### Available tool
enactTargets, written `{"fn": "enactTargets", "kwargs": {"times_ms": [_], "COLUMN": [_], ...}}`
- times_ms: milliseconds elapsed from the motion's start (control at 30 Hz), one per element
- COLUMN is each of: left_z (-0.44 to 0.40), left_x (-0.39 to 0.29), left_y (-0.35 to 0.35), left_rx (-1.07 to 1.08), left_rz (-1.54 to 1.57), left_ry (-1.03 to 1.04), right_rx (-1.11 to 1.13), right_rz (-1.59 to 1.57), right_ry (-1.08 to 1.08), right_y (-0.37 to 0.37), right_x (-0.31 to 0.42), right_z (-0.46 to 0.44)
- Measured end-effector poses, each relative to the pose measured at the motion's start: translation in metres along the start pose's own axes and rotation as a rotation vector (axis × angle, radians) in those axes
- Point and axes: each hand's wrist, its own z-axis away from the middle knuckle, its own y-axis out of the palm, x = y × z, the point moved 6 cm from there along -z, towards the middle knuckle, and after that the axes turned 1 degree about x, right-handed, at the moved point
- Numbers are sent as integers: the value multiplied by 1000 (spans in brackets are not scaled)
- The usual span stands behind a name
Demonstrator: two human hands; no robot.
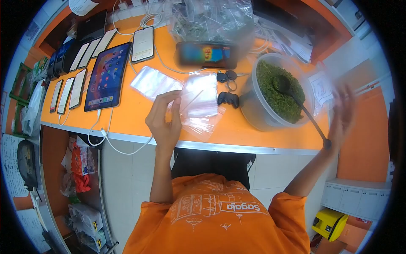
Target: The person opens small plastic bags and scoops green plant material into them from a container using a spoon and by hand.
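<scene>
Here, right at fingertips of left hand (pixel 165 120): clear bag (pixel 203 86), flat on orange table (pixel 230 135). Thumb and forefinger drawn close together at near-left edge; cannot tell whether pinching it. Just left, clear sleeves (pixel 155 82); just right, black controller (pixel 228 99) and keys (pixel 228 76). Farther right, tub (pixel 258 109) of green moss (pixel 270 78), black spoon (pixel 311 116) slanting across rim. Beyond tub, right hand (pixel 343 112): blurred, released, fingers spread. Farther left, tablet (pixel 108 78); beyond keys, bulky plastic bag (pixel 211 21).

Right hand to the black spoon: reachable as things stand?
Likely yes. The right hand is open beside the tub, and the spoon sticks out over the rim toward it, with nothing visible between.
</scene>
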Motion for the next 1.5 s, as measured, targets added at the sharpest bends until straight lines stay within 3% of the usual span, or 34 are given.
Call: {"fn": "enactTargets", "kwargs": {"times_ms": [100,200,233,267,300,367,400,467,500,667,733,800,900,1167,1267,1367,1433,1500], "left_z": [7,11,13,16,18,23,25,28,30,38,35,31,39,44,45,46,46,46], "left_x": [12,-1,-6,-12,-22,-51,-63,-81,-81,-73,-81,-94,-108,-95,-84,-91,-95,-94], "left_y": [-3,-6,-7,-8,-5,2,4,5,2,-6,-10,-5,10,18,16,17,16,13], "left_rx": [-126,-172,-184,-189,-159,-102,-31,102,96,18,-134,-34,338,625,619,678,672,628], "left_rz": [257,394,416,440,488,588,603,617,583,417,252,150,143,358,484,175,75,21], "left_ry": [-172,-168,-105,-42,12,120,133,160,157,11,126,269,404,108,-26,228,285,313], "right_rx": [-532,-577,-297,-47,170,369,399,399,401,426,418,396,359,613,667,754,799,819], "right_rz": [-193,86,-605,-644,-401,-126,-187,-257,-294,-386,-390,-441,-501,-427,-499,-576,-582,-384], "right_ry": [-241,-482,-611,-495,-291,-72,-9,-151,-220,-91,-98,8,90,211,202,262,336,158], "right_y": [-80,-85,-54,-14,29,76,92,102,104,112,114,113,114,121,127,134,139,139], "right_x": [14,69,100,113,112,106,100,93,94,90,88,83,80,75,77,80,80,92], "right_z": [50,115,122,121,115,112,114,120,122,121,123,123,125,136,134,138,144,139]}}
